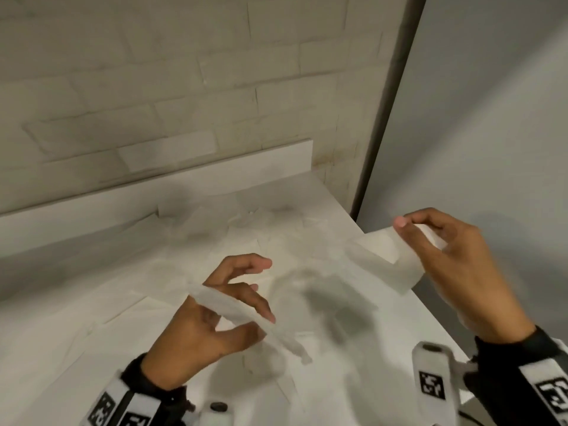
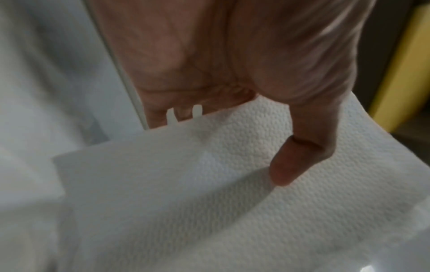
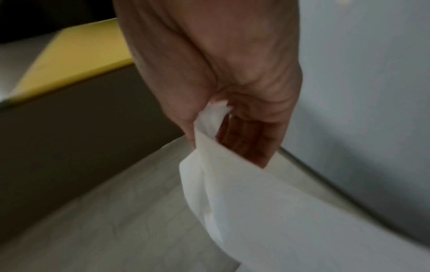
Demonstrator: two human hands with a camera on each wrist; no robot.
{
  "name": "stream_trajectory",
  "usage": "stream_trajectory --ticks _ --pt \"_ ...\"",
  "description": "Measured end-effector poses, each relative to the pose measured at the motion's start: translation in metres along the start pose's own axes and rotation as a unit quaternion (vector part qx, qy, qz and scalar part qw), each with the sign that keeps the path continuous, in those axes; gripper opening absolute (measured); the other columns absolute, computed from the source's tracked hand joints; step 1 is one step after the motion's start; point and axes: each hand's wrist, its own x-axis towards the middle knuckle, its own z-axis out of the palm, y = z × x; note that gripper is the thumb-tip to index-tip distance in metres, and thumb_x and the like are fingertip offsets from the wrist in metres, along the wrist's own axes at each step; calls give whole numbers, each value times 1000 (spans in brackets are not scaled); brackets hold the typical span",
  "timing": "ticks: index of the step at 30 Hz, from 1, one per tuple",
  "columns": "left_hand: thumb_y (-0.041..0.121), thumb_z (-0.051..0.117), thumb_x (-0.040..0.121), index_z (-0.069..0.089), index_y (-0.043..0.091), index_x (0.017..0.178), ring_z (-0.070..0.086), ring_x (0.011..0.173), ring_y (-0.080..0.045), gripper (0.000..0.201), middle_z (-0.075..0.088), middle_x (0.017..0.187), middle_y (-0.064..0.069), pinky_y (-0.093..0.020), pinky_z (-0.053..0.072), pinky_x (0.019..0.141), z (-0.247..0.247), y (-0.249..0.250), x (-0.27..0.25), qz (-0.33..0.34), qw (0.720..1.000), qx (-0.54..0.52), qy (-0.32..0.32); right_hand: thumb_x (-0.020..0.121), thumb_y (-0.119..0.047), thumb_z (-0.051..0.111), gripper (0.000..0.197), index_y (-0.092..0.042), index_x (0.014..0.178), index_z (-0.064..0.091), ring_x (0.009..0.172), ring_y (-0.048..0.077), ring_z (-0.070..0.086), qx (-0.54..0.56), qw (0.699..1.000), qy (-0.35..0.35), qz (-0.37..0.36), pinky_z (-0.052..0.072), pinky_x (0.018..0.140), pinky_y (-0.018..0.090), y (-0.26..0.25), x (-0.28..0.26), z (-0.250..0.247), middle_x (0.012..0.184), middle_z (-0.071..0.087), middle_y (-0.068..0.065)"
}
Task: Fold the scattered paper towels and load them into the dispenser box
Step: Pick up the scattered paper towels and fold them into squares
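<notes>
Head view: your left hand [image 1: 203,327] pinched one end of a paper towel [image 1: 246,315] between thumb and fingers [image 1: 261,309], above the white bench [image 1: 384,321]. Your right hand [image 1: 455,265] pinched the other end of the towel, raised at the bench's right edge. More towels [image 1: 215,235] lay scattered flat on the bench near the brick wall [image 1: 153,87].

Left wrist view: your thumb [image 2: 293,162] rested on the embossed towel [image 2: 186,193]; the fingers curled behind its edge.

Right wrist view: your fingers [image 3: 246,141] were closed on the towel [image 3: 267,211], which hung below the hand.
</notes>
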Motion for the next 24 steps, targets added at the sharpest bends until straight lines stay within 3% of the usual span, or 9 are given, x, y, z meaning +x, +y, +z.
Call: stream_trajectory --ticks 2,5,9,12,15,16,18,21,24 --pt "54 80 75 80 36 71 45 138 -8 19 52 141 22 -43 43 107 12 -5 2 31 999 -28 -12 93 -34 60 24 -15 79 67 59 11 59 176 980 -36 88 47 51 17 -3 -3 4 72 68 -2" --pt "45 79 79 81 34 79 38 145 -9 11 44 153 15 -50 33 114 30 2 1 42 999 -19 -27 93 -35 58 29 -10 79 64 59 15 57 197 971 -69 120 47 50 23 -3 -8 14 72 65 5" --pt "19 86 77 54 25 141 61 124 -10 72 71 120 7 -24 38 112 46 18 7 -14 999 -16 -40 91 -41 59 40 -3 78 57 64 27 45 171 970 -140 105 35 58 33 -6 -14 32 73 54 17" --pt "13 83 78 71 36 117 70 105 -5 47 76 111 9 -15 52 87 46 25 16 -46 999 3 3 93 -48 54 49 1 88 60 71 32 53 189 955 -194 117 43 63 39 -16 -13 40 80 59 24" --pt "9 78 82 68 33 110 71 99 3 38 75 106 23 -10 53 81 28 20 17 -27 994 76 69 91 -61 40 57 -14 100 71 82 30 69 236 926 -230 185 56 71 41 -12 -8 50 92 73 9" --pt "7 78 83 62 36 115 69 98 7 46 72 107 30 -8 52 81 18 19 15 -16 989 111 95 88 -66 42 60 -14 96 71 79 28 68 203 929 -237 199 56 74 45 -5 -8 55 87 71 6" --pt "8 79 83 47 44 126 67 95 13 65 67 106 39 -3 48 77 -4 19 6 5 971 196 134 85 -72 46 56 -19 88 64 79 21 65 -62 944 -285 151 54 81 45 22 -13 65 81 65 -1" --pt "10 78 82 28 49 146 65 86 17 90 71 90 31 3 43 69 -31 24 -10 14 941 297 164 92 -68 39 49 -24 111 50 103 18 58 -452 819 -347 62 45 84 34 62 -30 82 109 56 -4" --pt "21 75 85 45 36 141 58 85 23 65 61 89 33 7 37 71 -48 28 -23 19 900 400 173 94 -60 46 53 -19 127 41 111 19 56 -524 786 -328 14 39 77 30 75 -40 95 122 51 -1"
